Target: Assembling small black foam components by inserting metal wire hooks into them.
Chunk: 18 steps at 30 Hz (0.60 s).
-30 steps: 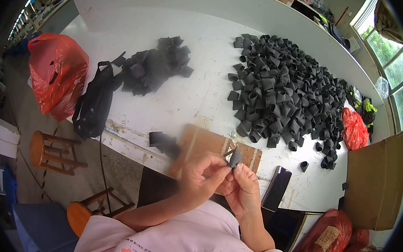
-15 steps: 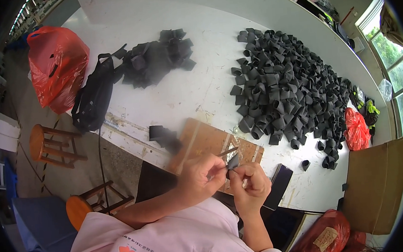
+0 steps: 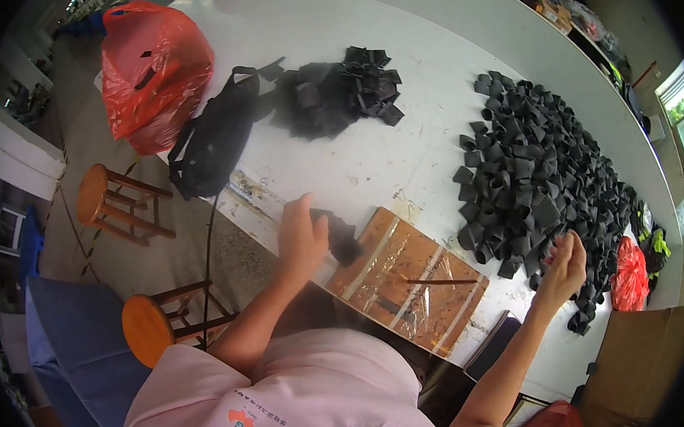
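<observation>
Hands split: left hand rests on small black pieces at table edge, grip unclear, prob. dropping one off. Right hand, fingers curled, reaches big black pile; next move needs one piece pinched free w/o dragging neighbours.

Far across the white tabletop from my brown taped cardboard sheet, a red plastic bag bulges at the edge, a black fabric bag just beside it. Two round wooden stools stand on the floor left of the sheet.
</observation>
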### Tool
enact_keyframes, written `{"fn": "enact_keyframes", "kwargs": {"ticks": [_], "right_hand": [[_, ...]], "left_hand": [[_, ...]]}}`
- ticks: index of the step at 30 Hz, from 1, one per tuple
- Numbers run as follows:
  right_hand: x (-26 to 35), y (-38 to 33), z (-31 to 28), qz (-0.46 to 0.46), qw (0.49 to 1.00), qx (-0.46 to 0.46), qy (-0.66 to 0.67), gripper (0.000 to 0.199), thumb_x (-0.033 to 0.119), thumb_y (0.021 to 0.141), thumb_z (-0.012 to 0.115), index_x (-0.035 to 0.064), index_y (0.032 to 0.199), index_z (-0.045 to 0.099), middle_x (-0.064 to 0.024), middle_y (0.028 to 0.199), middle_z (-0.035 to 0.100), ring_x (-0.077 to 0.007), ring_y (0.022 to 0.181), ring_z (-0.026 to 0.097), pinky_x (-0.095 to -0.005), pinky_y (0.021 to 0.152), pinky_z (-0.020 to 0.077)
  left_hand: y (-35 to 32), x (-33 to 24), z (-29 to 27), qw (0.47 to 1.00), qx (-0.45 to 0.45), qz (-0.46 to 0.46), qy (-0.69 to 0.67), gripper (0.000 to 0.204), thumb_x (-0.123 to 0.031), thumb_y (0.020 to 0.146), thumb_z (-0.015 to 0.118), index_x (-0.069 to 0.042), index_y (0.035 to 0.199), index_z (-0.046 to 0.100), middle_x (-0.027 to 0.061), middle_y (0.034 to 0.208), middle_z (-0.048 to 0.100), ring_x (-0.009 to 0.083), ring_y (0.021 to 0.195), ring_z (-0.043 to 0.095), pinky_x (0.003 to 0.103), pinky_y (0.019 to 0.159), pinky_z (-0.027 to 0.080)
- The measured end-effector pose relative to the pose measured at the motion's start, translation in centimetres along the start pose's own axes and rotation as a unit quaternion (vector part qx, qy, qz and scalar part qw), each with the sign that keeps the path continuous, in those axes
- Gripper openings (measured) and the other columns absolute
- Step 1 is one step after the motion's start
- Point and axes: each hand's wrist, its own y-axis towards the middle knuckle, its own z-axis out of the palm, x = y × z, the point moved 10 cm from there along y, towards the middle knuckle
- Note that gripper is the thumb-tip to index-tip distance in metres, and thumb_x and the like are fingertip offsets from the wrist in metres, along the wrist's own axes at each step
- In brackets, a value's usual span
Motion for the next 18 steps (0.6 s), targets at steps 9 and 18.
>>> {"fn": "enact_keyframes", "kwargs": {"ticks": [9, 18], "right_hand": [[1.7, -16.5, 6.0, -0.002, 0.936, 0.349, 0.046, 0.014, 0.01, 0.082, 0.056, -0.0001, 0.072, 0.057, -0.0014, 0.059, 0.051, -0.0073, 0.051, 0.044, -0.0229, 0.046, 0.0332], [1.7, -19.0, 9.4, 0.308, 0.827, 0.382, 0.275, 0.016, 0.013, 0.08, 0.063, 0.0004, 0.09, 0.062, -0.0057, 0.072, 0.061, -0.0096, 0.058, 0.053, -0.0205, 0.053, 0.0432]], "left_hand": [[1.6, 3.6, 1.1, 0.997, 0.058, 0.043, 0.022, 0.009, -0.002, 0.073, 0.06, -0.001, 0.076, 0.052, 0.0105, 0.068, 0.054, 0.0266, 0.065, 0.054, 0.035, 0.059, 0.042], [-4.2, -12.1, 3.5, 0.803, 0.375, -0.125, -0.445, 0.013, -0.008, 0.086, 0.05, 0.001, 0.095, 0.054, 0.0057, 0.077, 0.059, 0.0075, 0.067, 0.054, 0.023, 0.061, 0.044]]}}
